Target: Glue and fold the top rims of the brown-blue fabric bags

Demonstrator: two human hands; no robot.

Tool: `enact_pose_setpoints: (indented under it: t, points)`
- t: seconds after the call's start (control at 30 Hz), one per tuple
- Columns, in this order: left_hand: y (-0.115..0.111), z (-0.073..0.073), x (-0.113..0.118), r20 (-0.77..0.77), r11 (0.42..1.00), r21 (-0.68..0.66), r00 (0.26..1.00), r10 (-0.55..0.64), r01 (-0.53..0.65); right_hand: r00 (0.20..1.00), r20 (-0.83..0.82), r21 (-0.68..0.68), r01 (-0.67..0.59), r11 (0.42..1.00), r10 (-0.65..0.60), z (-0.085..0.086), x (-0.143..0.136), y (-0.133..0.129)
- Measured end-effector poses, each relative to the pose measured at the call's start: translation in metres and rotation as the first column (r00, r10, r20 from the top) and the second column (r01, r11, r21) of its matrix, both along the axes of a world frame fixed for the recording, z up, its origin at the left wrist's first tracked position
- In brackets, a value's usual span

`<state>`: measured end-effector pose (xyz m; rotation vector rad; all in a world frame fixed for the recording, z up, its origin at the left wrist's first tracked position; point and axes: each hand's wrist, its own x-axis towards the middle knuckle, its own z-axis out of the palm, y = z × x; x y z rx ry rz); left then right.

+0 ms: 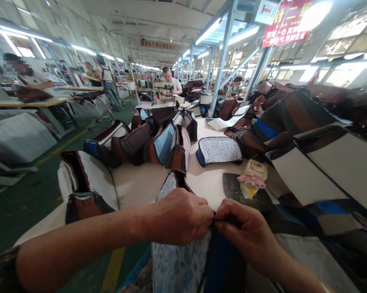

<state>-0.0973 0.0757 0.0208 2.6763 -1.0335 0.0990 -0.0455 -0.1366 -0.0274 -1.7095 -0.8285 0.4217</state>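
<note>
A bag piece [180, 264] with a white and blue patterned lining and a dark blue outer side hangs in front of me at the table's near edge. My left hand [183, 215] reaches across it, fingers closed in a pinch on its dark edge. Right beside it, my right hand [243, 224] pinches the same edge between thumb and forefinger. The fingertips of both hands almost meet. What exactly lies between them is too small to make out. Just beyond my left hand, another patterned bag part [168, 185] shows.
Several unfinished bags [134, 142] stand in a row on the pale table [134, 183]. A patterned bag piece [221, 149] lies near a yellowish block with pink cloth [253, 179] on a dark pad. Bag panels [320, 175] are heaped at right. Other people work farther back.
</note>
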Motion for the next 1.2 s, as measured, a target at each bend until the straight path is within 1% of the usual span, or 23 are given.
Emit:
enact_pose_setpoints:
  t: [0.07, 0.1, 0.13, 0.2, 0.27, 0.3, 0.37, 0.43, 0.47, 0.5, 0.53, 0.57, 0.63, 0.67, 0.7, 0.77, 0.87, 0.93, 1.0, 1.07, 1.1, 1.13, 1.2]
  points:
    - [0.005, -0.003, -0.003, 0.046, 0.997, 0.063, 0.998, -0.043, 0.04, 0.983, 0.183, 0.055, -0.001, 0.998, -0.009, -0.001, -0.001, 0.0]
    - [0.007, -0.003, -0.003, 0.02, 0.998, 0.044, 0.999, -0.051, 0.05, 0.962, 0.274, 0.071, -0.034, 0.997, 0.013, -0.001, -0.001, -0.001]
    - [0.009, -0.002, -0.003, -0.034, 0.998, -0.009, 0.998, -0.057, 0.057, 0.934, 0.353, 0.071, -0.08, 0.994, 0.05, -0.002, 0.0, -0.002]
    - [0.012, 0.002, -0.001, -0.208, 0.984, -0.174, 0.975, -0.073, 0.037, 0.868, 0.477, 0.028, -0.17, 0.985, 0.136, -0.002, 0.001, -0.006]
    - [0.013, 0.007, 0.002, -0.42, 0.951, -0.303, 0.904, -0.079, -0.057, 0.783, 0.591, -0.034, -0.214, 0.976, 0.192, -0.002, 0.002, -0.01]
    - [0.013, 0.009, 0.005, -0.515, 0.938, -0.327, 0.854, -0.071, -0.119, 0.738, 0.641, -0.065, -0.224, 0.972, 0.213, -0.002, 0.002, -0.011]
    - [0.012, 0.008, 0.009, -0.66, 0.927, -0.311, 0.75, -0.051, -0.21, 0.645, 0.726, -0.119, -0.224, 0.967, 0.239, -0.002, 0.0, -0.013]
    - [0.011, 0.003, 0.012, -0.735, 0.929, -0.295, 0.674, -0.071, -0.224, 0.569, 0.786, -0.158, -0.196, 0.968, 0.244, -0.001, -0.003, -0.015]
    - [0.01, 0.0, 0.012, -0.748, 0.931, -0.3, 0.658, -0.092, -0.21, 0.552, 0.799, -0.159, -0.188, 0.969, 0.238, 0.0, -0.005, -0.016]
    - [0.01, -0.002, 0.012, -0.744, 0.931, -0.312, 0.659, -0.114, -0.191, 0.571, 0.79, -0.138, -0.19, 0.972, 0.224, 0.002, -0.007, -0.017]
    - [0.009, -0.004, 0.011, -0.726, 0.929, -0.331, 0.673, -0.137, -0.168, 0.632, 0.744, -0.108, -0.206, 0.973, 0.216, 0.004, -0.008, -0.018]
    - [0.008, -0.005, 0.01, -0.698, 0.925, -0.353, 0.698, -0.16, -0.142, 0.721, 0.657, -0.071, -0.23, 0.971, 0.219, 0.006, -0.008, -0.02]
    - [0.006, -0.002, 0.005, -0.615, 0.919, -0.387, 0.763, -0.196, -0.076, 0.891, 0.401, -0.009, -0.23, 0.973, 0.214, 0.014, -0.005, -0.022]
    - [0.005, 0.001, 0.003, -0.568, 0.919, -0.392, 0.796, -0.208, -0.04, 0.941, 0.273, -0.014, -0.203, 0.979, 0.2, 0.018, -0.002, -0.023]
    - [0.003, 0.004, 0.0, -0.52, 0.923, -0.385, 0.828, -0.208, -0.01, 0.966, 0.173, -0.047, -0.184, 0.982, 0.19, 0.024, 0.001, -0.023]
    - [-0.001, 0.009, -0.004, -0.424, 0.937, -0.347, 0.886, -0.185, 0.03, 0.972, 0.08, -0.148, -0.206, 0.967, 0.219, 0.035, 0.009, -0.022]
    - [-0.004, 0.014, -0.005, -0.303, 0.947, -0.311, 0.936, -0.18, 0.081, 0.928, 0.079, -0.27, -0.331, 0.904, 0.364, 0.048, 0.015, -0.018]
    - [-0.003, 0.016, -0.003, -0.244, 0.943, -0.306, 0.946, -0.213, 0.133, 0.92, 0.091, -0.302, -0.339, 0.891, 0.381, 0.055, 0.013, -0.014]
    - [-0.001, 0.021, 0.002, -0.216, 0.936, -0.304, 0.944, -0.248, 0.176, 0.938, 0.132, -0.304, -0.271, 0.913, 0.322, 0.062, 0.007, -0.009]
    - [0.006, 0.029, 0.007, -0.217, 0.927, -0.326, 0.939, -0.266, 0.187, 0.943, 0.246, -0.271, -0.156, 0.95, 0.225, 0.07, 0.004, -0.002]
    - [0.01, 0.032, 0.01, -0.229, 0.921, -0.345, 0.935, -0.271, 0.182, 0.937, 0.293, -0.242, -0.122, 0.963, 0.192, 0.074, 0.005, 0.001]
    - [0.016, 0.034, 0.012, -0.247, 0.914, -0.368, 0.93, -0.272, 0.169, 0.934, 0.304, -0.214, -0.123, 0.969, 0.186, 0.076, 0.007, 0.003]
    - [0.03, 0.035, 0.015, -0.312, 0.9, -0.423, 0.915, -0.257, 0.108, 0.943, 0.215, -0.167, -0.221, 0.961, 0.254, 0.074, 0.018, 0.006]
